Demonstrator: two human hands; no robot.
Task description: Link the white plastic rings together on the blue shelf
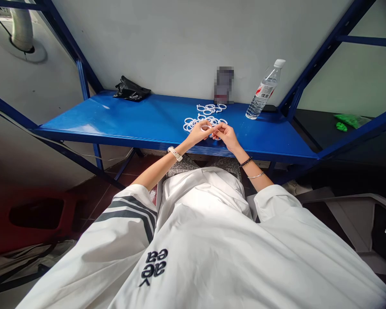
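Close to the front edge of the blue table (167,122), my two hands meet over a white plastic ring (206,127). My left hand (197,134) is closed around the ring's left side, with thumb and fingers pinching it. From the other side, my right hand (227,135) is closed, its thumb and fingertips pressed together at the ring's right end. Exactly what lies between the right fingertips is partly hidden. Just beyond my hands is a loose pile of similar white rings (189,124), and several more rings (209,108) lie farther back.
A clear water bottle (263,91) with a white cap stands at the back right, beside a flat black object (270,108). A blurred-out dark item (224,85) rests against the wall. At the back left lies a crumpled black bag (131,89). Blue metal posts (83,79) frame the table.
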